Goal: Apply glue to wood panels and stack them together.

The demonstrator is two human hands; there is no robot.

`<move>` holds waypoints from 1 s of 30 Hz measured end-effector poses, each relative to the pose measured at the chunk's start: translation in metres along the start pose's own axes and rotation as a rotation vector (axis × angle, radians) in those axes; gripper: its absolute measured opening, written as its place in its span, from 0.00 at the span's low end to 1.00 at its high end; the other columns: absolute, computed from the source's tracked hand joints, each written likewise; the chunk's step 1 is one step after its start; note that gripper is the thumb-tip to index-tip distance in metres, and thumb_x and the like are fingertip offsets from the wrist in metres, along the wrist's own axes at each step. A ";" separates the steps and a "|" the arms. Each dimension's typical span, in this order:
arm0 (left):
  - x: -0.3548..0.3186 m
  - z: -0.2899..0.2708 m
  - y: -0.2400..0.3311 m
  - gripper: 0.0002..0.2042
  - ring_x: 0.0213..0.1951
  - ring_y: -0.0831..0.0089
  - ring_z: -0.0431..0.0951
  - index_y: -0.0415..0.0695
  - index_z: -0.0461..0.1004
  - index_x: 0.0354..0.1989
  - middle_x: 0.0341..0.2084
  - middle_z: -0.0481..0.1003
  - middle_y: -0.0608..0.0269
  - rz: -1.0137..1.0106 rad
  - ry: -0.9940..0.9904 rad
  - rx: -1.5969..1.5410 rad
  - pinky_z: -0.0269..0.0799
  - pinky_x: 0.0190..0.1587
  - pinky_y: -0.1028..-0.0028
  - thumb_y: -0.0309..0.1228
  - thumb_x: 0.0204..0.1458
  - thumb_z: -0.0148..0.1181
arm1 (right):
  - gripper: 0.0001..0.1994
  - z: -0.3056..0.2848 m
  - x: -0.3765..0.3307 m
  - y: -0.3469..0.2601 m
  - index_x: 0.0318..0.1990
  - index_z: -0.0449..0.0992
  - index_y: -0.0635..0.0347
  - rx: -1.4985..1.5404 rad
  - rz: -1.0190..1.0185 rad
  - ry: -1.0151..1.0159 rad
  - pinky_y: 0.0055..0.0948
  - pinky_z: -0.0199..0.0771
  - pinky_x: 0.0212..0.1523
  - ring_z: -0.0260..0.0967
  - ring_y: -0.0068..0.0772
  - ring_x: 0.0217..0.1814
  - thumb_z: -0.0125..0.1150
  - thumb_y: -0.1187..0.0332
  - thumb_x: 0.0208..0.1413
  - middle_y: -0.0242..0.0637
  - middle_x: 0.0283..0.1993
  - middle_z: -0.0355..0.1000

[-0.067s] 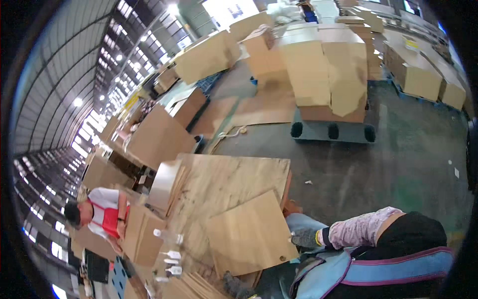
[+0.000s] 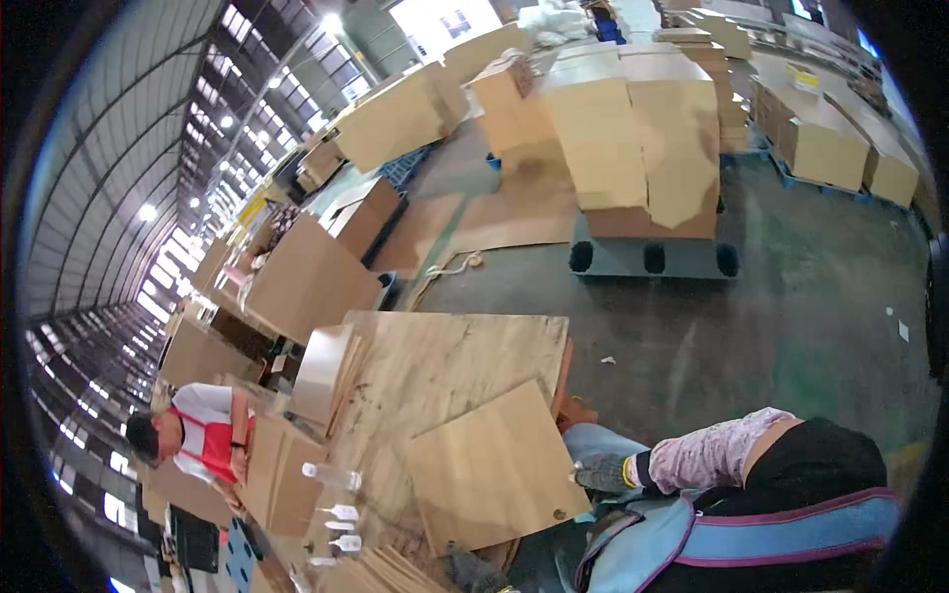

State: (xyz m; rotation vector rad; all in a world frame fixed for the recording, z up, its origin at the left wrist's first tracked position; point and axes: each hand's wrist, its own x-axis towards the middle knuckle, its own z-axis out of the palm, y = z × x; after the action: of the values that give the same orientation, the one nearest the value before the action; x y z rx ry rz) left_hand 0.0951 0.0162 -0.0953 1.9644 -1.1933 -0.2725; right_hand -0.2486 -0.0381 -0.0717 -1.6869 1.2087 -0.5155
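A flat tan wooden panel (image 2: 494, 465) with a small dark hole near one corner lies tilted over the near end of a wooden worktable (image 2: 465, 341). At its right edge is my right hand (image 2: 603, 473), in a grey knitted glove, its fingers closed on the rim. My left hand (image 2: 474, 570), gloved in dark grey, grips the panel's near-left edge; the lower frame border cuts part of it off. Beneath the panel, the edge of another board shows. Left of my left hand lies a stack of thin boards (image 2: 381, 571).
A clear bottle (image 2: 332, 476) and several small white squeeze bottles (image 2: 344, 514) are on the table's left side. Beyond them a person in a red apron (image 2: 210, 445) stands by upright boards (image 2: 282, 469). Large cartons (image 2: 633, 138) sit on a pallet (image 2: 652, 261) ahead.
The view has shifted slightly. The other person's arm has moved a little; my hands stay on the panel.
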 end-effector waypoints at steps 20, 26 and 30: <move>-0.049 0.067 0.029 0.12 0.27 0.68 0.74 0.40 0.73 0.26 0.22 0.73 0.60 0.142 0.075 -0.477 0.72 0.33 0.70 0.36 0.54 0.55 | 0.25 0.016 0.014 0.026 0.42 0.71 0.65 0.075 0.066 -0.021 0.43 0.65 0.48 0.68 0.53 0.46 0.40 0.48 0.60 0.54 0.39 0.72; -0.048 -0.012 0.181 0.15 0.41 0.59 0.70 0.43 0.63 0.48 0.38 0.70 0.53 0.454 -0.600 0.817 0.65 0.46 0.63 0.36 0.55 0.48 | 0.25 0.002 0.009 0.021 0.40 0.70 0.66 0.017 -0.168 0.032 0.41 0.65 0.46 0.67 0.52 0.46 0.43 0.47 0.59 0.53 0.39 0.71; -0.054 0.064 0.071 0.09 0.30 0.65 0.74 0.43 0.74 0.32 0.28 0.74 0.58 1.362 -0.856 0.599 0.68 0.30 0.67 0.34 0.51 0.51 | 0.19 0.008 0.011 0.033 0.40 0.69 0.63 -0.155 -0.205 0.054 0.44 0.68 0.42 0.69 0.52 0.39 0.39 0.55 0.62 0.52 0.37 0.70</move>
State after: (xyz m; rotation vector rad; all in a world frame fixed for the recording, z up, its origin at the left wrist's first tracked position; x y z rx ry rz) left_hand -0.0145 0.0111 -0.0972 0.9450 -3.1135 0.0075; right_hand -0.2536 -0.0458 -0.1062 -1.9531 1.1447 -0.6074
